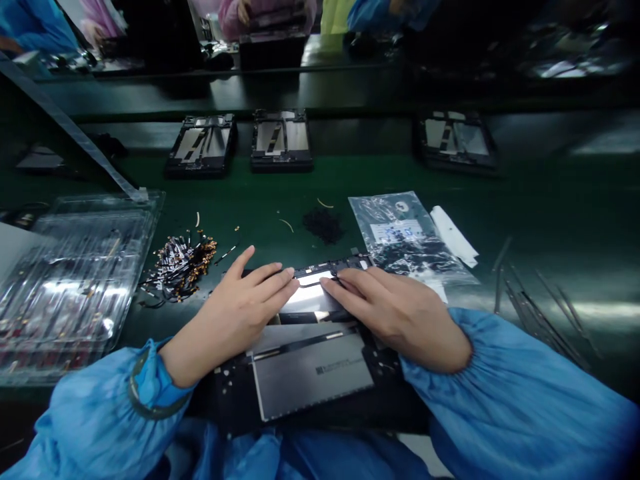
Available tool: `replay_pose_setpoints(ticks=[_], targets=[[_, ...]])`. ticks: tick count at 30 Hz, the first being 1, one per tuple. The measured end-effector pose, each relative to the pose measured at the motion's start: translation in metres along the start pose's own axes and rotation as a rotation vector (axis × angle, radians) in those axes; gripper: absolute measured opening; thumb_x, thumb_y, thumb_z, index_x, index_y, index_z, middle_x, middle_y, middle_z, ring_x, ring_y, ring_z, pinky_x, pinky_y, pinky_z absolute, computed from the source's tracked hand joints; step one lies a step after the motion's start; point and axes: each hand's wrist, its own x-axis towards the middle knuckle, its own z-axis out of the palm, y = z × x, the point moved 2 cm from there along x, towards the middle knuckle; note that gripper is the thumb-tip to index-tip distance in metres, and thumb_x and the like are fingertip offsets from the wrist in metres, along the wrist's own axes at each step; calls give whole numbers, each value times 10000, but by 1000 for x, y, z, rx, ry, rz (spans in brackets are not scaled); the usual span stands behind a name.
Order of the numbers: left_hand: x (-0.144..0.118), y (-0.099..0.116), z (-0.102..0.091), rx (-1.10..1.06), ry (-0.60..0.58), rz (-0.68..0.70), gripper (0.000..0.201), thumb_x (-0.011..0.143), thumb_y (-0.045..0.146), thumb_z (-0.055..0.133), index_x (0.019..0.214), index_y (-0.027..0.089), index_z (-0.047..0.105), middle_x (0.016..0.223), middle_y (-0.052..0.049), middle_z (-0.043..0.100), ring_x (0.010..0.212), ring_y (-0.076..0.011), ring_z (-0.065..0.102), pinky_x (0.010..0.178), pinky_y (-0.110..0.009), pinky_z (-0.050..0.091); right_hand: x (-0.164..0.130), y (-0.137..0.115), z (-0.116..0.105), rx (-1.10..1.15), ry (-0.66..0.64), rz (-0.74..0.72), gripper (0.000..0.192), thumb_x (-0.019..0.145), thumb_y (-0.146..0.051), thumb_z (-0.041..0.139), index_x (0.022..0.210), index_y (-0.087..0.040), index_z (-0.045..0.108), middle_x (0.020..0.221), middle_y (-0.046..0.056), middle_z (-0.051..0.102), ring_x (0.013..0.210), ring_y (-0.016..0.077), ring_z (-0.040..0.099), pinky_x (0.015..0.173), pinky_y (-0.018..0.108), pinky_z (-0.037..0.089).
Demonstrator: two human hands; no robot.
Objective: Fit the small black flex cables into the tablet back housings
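My left hand (245,293) lies over the left side of a phone-like assembly (307,301) with a black frame and a shiny silver plate. Its fingers are stretched and spread, with the fingertips at the assembly's upper edge. On the right side of that edge, my right hand (395,307) has thumb and index finger drawn together near a thin dark strip; what they pinch is hidden. Closer to me, a flat grey panel (313,377) with small printed marks lies tilted on a black mat (395,407).
At left are clear plastic trays (60,293) and a heap of small flex cables (183,267). Beyond my hands are a dark pile of bits (324,225) and a clear bag (407,230). Tweezers (537,310) lie right. Stacked phone frames (281,141) stand behind; co-workers sit opposite.
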Motion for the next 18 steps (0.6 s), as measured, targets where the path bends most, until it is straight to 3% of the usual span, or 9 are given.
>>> replay_pose_setpoints(ticks=[4, 7, 9, 12, 15, 18], targets=[[-1, -10, -2, -236, 5, -138, 332, 938, 164, 409, 1243, 219, 529, 1273, -74, 578, 1161, -197, 551, 1031, -427, 415, -18, 8, -2, 68, 72, 146, 269, 886, -71, 460, 1071, -132, 645, 1126, 135, 638, 775, 195, 611, 577, 290, 464], [8, -15, 0, -291, -9, -325, 410, 928, 364, 477, 1280, 155, 486, 1229, -124, 558, 1090, -211, 573, 892, -344, 500, -41, 14, -3, 202, 226, 480, 201, 883, -188, 564, 1064, -147, 641, 1068, 127, 648, 766, 176, 630, 615, 274, 494], [18, -15, 3, -227, -74, -366, 359, 920, 403, 476, 1114, 125, 596, 1046, -114, 615, 972, -234, 599, 844, -362, 500, -55, 16, -2, 308, 233, 677, 192, 897, -257, 552, 1047, -172, 637, 960, 85, 676, 761, 179, 645, 645, 281, 507], [27, -18, 1, -205, -111, -431, 314, 932, 376, 443, 892, 148, 655, 864, -75, 629, 848, -226, 602, 772, -343, 482, -68, 16, 0, 511, 143, 848, 225, 909, -363, 479, 886, -215, 646, 858, 47, 694, 792, 198, 664, 702, 305, 523], [18, -35, -16, -384, 47, -693, 304, 885, 433, 493, 800, 181, 640, 770, -32, 626, 737, -184, 588, 659, -280, 453, -76, 17, 2, 676, 28, 1079, 335, 864, -501, 448, 832, -226, 638, 842, 59, 705, 800, 226, 673, 716, 336, 532], [0, -54, -32, -791, 230, -1061, 350, 833, 509, 521, 687, 192, 550, 560, 24, 514, 520, -128, 502, 491, -232, 386, -81, 19, 7, 743, -84, 1241, 456, 779, -610, 451, 928, -222, 638, 887, 82, 715, 812, 265, 677, 710, 379, 536]])
